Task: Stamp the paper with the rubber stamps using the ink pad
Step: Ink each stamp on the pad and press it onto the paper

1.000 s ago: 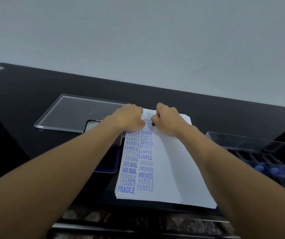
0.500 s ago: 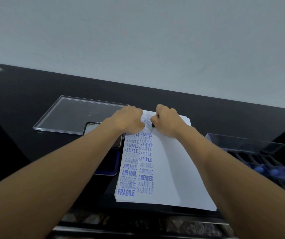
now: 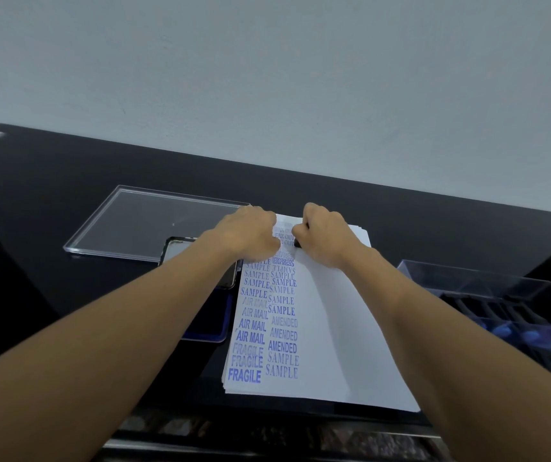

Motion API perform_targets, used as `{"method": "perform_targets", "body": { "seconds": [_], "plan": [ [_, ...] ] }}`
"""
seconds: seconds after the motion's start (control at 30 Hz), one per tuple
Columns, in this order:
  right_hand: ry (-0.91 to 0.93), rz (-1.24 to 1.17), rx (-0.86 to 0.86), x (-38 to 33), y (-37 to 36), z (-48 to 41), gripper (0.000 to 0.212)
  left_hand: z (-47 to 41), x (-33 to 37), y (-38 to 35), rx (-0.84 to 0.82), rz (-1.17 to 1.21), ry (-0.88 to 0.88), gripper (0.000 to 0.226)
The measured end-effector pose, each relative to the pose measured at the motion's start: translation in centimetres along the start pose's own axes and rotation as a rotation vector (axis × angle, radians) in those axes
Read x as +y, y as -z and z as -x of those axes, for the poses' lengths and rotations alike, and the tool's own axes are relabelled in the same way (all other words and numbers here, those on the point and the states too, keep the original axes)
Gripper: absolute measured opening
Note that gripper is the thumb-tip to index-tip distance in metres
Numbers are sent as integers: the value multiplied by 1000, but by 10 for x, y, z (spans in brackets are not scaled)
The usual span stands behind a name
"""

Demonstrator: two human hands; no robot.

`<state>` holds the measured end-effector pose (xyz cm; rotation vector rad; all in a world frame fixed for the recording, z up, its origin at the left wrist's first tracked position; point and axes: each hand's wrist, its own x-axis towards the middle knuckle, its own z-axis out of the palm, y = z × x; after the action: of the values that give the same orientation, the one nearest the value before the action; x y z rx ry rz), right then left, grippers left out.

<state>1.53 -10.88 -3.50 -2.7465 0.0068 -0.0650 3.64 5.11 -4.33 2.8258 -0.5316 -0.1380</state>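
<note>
A stack of white paper [image 3: 327, 328] lies on the black table, its left side covered by two columns of blue prints such as FRAGILE, AIR MAIL, SAMPLE and AMENDED. My right hand [image 3: 326, 238] grips a small dark rubber stamp [image 3: 297, 243] and holds it down on the sheet near the top edge; only a corner of the stamp shows. My left hand [image 3: 249, 233] rests on the paper's top left corner, just left of the stamp. The blue ink pad [image 3: 209, 325] lies open left of the paper, partly under my left forearm.
A clear plastic lid [image 3: 147, 221] lies flat at the back left. A clear box [image 3: 507, 295] with a black slotted insert and blue-handled stamps [image 3: 531, 336] stands at the right. The table's front edge runs just below the paper.
Both hands stay at the top of the sheet, almost unmoved. Only the view has shifted slightly.
</note>
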Motion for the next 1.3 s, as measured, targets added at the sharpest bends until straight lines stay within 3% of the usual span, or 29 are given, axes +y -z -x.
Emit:
{"method": "perform_targets", "body": {
  "seconds": [0.2,0.47,0.7,1.13,1.3],
  "plan": [
    [25,14,70,2,-8,10,28,2,3,2,-8,-3,5,42],
    [-18,-19,-5,-2,1,2,25,7,3,11,4,38,4,38],
    [-17,21,49,-4,-4,17,22,17,7,24,35,51,2,39],
    [-90,-17,-71,-10,8,10,12,35,22,46,136,165,-23,48],
    [-91,-125,-29,-7,37,19,22,41,27,59,194,251,-7,48]
  ]
}}
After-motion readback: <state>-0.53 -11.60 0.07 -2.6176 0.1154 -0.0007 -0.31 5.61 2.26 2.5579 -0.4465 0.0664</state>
